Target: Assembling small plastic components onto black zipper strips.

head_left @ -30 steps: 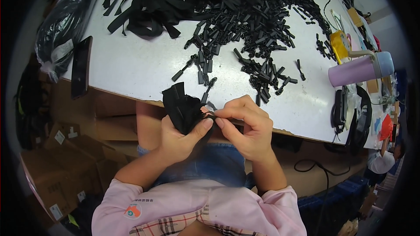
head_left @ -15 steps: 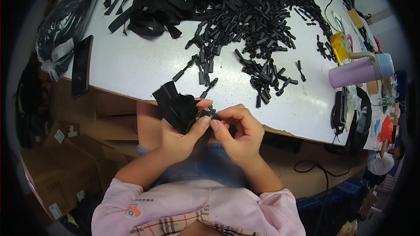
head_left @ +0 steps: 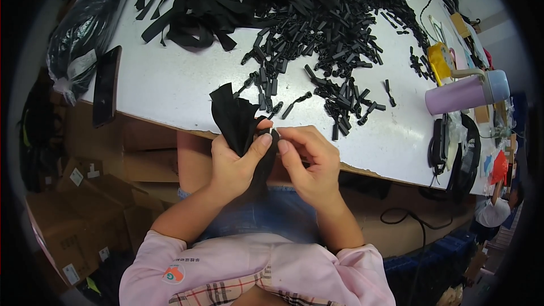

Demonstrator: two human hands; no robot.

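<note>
My left hand [head_left: 237, 165] is closed round a bundle of black fabric strips [head_left: 232, 116], which fans out above the thumb and hangs down between my hands. Against it, my right hand [head_left: 311, 161] pinches with thumb and forefinger at the edge of one strip [head_left: 268, 156]. A tiny pale spot shows between the fingertips; what it is I cannot make out. Just beyond my fingers, on the table, lies a black zipper pull [head_left: 296, 105] with a cord-like end. A small cluster of similar pulls [head_left: 340, 102] sits to its right.
The white table [head_left: 175, 88] carries a big heap of black pulls [head_left: 323, 22] and a pile of black strips [head_left: 198, 0]. At left are a phone [head_left: 106, 88] and a plastic-wrapped bundle [head_left: 90, 34]; at right, a lilac bottle [head_left: 459, 95]. Cardboard boxes [head_left: 85, 215] stand below left.
The strip bundle in my left hand has risen and swung slightly right. A pull now lies on the table beyond my right fingers, where there was none. Pulls near the left have shifted.
</note>
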